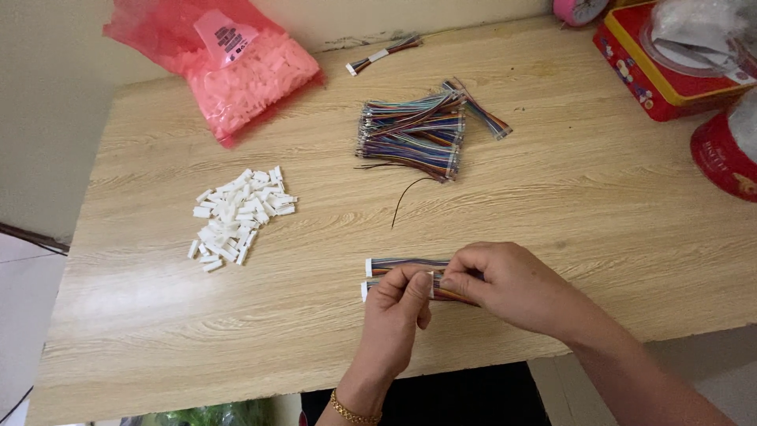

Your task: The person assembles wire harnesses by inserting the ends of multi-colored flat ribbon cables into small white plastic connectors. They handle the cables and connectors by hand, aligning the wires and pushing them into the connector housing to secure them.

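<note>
Multicoloured wire harness (398,265), short, lies near the front edge of the wooden table (552,205). Long axis runs left to right, almost parallel to the table's front edge; white connector end points to the person's left, the other end hidden under the right hand.

A second harness of the same kind sits just below it, same axis, white end also to the left. Left hand (398,312) pinches this one, thumb and fingertips closed narrow on a small white connector housing (430,285) at the wires. Right hand (505,285) meets it from the right, fingers curled and closed on the same wires; orange strands show beneath the knuckles. Hands touch at the fingertips. Gold bracelet (353,410) on the left wrist.

Containers:
- Pink plastic bag (229,67), far left corner, packed with white connector housings.
- Red tin box (643,59), far right, holds crumpled clear plastic; exact contents cannot be told.
- Round red tin (721,154) at the right edge, contents not visible.

Loose on the table: a pile of white housings (236,217) at left; a bundle of coloured harnesses (414,130) at centre back, wires lying left to right; one single harness (382,54) near the wall.
</note>
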